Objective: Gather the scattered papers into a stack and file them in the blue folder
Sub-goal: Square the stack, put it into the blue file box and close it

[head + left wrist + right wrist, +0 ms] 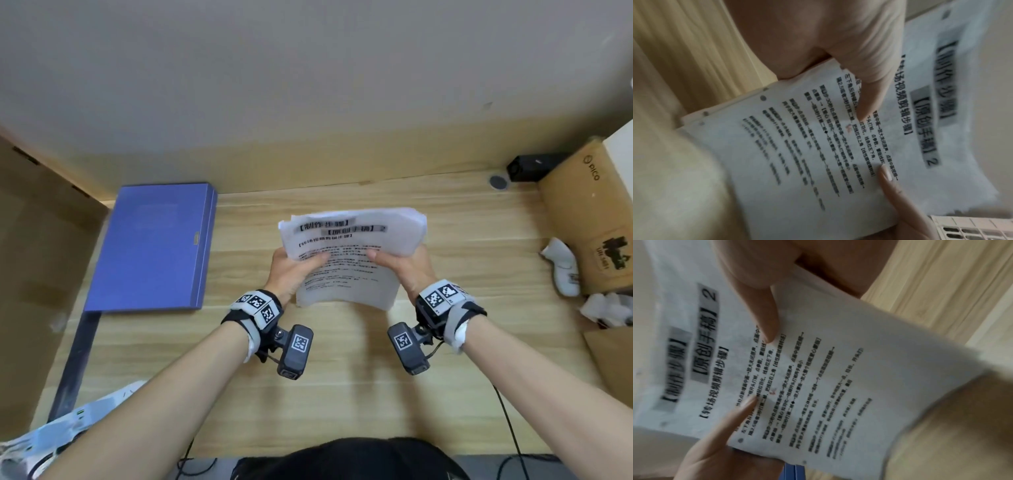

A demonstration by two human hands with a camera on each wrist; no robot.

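Both hands grip one stack of papers [352, 253] above the bench [342, 394]: left hand [291, 274] on its left edge, right hand [404, 270] on its right edge, thumbs on top. The closed blue folder [154, 246] lies left, apart.

wall: plain beige [308, 68]
tabletop: light wood grain [342, 394]
cardboard box: right edge [582, 219]
light: soft, even

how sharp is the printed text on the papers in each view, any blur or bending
Head view: the stack of papers shows readable headings only, and wide-angle bending curves the desk edge. Left wrist view: headings legible, small lines smeared beside the left hand. Right wrist view: similar motion blur, worst at the sheet's lower corner, below the right hand.
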